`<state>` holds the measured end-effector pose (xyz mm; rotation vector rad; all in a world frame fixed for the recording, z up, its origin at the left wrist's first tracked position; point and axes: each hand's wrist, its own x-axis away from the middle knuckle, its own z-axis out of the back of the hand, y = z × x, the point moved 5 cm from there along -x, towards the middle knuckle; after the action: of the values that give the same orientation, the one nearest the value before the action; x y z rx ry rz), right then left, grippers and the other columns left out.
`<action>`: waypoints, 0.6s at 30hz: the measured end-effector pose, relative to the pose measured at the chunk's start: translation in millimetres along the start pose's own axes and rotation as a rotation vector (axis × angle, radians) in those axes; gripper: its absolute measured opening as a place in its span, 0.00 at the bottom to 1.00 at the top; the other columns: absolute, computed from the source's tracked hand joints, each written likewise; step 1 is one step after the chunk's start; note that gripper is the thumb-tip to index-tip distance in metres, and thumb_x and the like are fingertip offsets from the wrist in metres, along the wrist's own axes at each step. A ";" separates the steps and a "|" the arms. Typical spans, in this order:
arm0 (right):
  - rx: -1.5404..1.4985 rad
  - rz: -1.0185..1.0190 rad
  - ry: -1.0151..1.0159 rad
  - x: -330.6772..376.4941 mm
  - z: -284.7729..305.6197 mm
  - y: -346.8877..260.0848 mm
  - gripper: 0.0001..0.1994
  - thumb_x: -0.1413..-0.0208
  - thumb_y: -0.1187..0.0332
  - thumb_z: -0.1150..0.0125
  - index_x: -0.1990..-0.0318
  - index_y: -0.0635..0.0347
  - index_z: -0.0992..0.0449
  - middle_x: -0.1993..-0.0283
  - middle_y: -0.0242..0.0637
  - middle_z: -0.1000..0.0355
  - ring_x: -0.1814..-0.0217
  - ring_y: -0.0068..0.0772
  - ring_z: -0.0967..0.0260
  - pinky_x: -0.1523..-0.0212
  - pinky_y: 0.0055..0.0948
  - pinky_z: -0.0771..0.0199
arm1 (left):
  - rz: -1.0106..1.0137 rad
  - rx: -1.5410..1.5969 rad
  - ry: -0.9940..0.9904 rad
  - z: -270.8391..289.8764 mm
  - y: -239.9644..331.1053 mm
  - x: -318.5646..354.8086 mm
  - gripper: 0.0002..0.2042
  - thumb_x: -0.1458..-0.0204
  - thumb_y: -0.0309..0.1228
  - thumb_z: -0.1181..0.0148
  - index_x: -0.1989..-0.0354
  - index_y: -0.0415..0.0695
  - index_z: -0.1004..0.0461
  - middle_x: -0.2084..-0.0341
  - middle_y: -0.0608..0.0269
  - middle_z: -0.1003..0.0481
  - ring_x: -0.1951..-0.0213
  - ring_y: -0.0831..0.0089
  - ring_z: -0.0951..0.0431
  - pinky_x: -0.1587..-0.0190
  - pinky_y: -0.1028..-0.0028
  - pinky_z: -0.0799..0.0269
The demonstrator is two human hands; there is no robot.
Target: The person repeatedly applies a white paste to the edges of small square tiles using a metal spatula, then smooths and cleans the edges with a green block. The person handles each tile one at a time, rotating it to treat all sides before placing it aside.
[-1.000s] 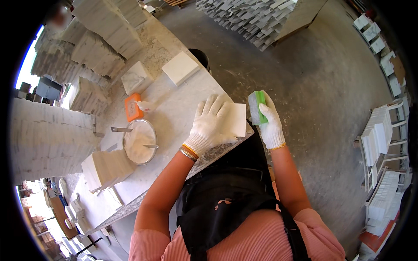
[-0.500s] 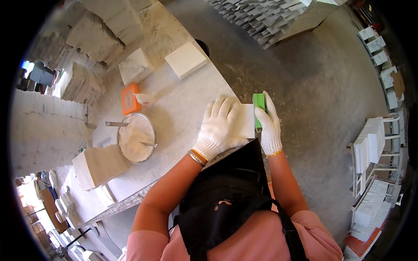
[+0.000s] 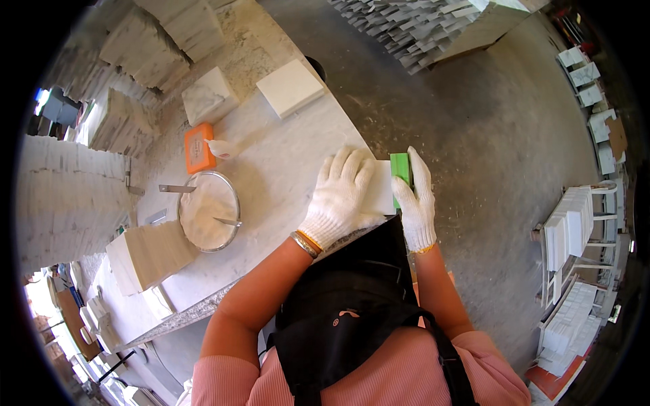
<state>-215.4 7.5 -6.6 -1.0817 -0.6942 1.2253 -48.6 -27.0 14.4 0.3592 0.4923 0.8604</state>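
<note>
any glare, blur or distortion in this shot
Head view, far left: washed-out light below the tall tile stack; head view, rim: black corners, fisheye bending; head view, centre: left hand, right hand and green block look fairly sharp.

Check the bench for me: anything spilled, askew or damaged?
Nothing stands out at the white tile or green block. The bench looks mottled tan at its far end beside the stacked slabs, unlike its paler near part; possibly dust, though I can't confirm a spill.

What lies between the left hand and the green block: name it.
In the head view, a bare strip of the white tile shows between the left hand and the green block.
</note>
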 end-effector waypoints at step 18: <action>-0.548 -0.287 0.013 -24.0 -12.0 50.7 0.35 0.38 0.59 0.40 0.28 0.66 0.42 0.29 0.40 0.38 0.30 0.30 0.41 0.30 0.28 0.44 | 0.003 -0.021 -0.008 -5.2 -1.8 0.1 0.49 0.70 0.48 0.22 0.38 0.40 0.37 0.37 0.49 0.37 0.31 0.47 0.42 0.31 0.48 0.46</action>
<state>-230.3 -19.9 -54.8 -1.3745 -1.1731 0.7942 -50.2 -27.5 9.2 0.3442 0.4746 0.8660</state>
